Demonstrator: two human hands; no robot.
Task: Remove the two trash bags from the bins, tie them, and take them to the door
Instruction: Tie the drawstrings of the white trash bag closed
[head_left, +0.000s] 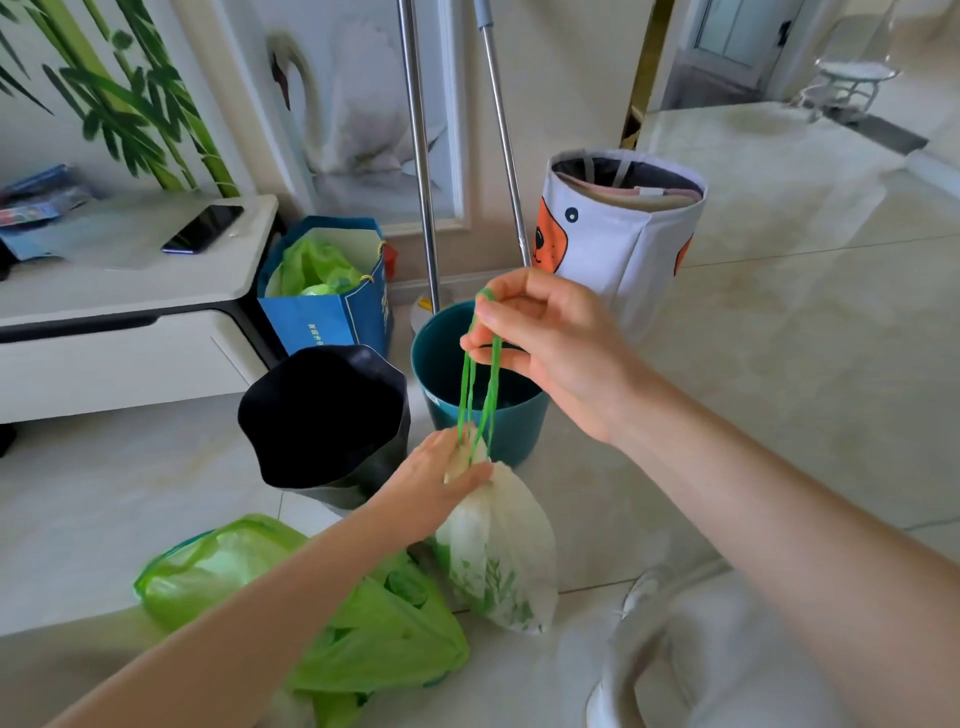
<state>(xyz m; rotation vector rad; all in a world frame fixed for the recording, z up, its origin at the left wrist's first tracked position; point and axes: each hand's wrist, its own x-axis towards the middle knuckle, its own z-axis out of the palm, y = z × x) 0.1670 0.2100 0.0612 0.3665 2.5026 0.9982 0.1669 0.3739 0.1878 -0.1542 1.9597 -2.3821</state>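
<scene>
Green bag (363, 639) lies nearest on the floor. Left hand (447, 467) grips the white bag (498, 551) neck; right hand (535, 332) pinches the drawstring (475, 389). Pull steadily upward, then knot.

— What is staying out of sight down here?

— The left hand (451, 470) is covering the gathered neck of the white trash bag (498, 561), so the knot is not showing. The green bag (363, 639) is running under the left forearm and off the bottom edge.

— And the bins?

— The black bin (324, 415) is showing only darkness inside. The right hand (540, 338) is blocking part of the teal bin (441, 364) rim. The mop handles (421, 156) are leaving the top edge.
</scene>
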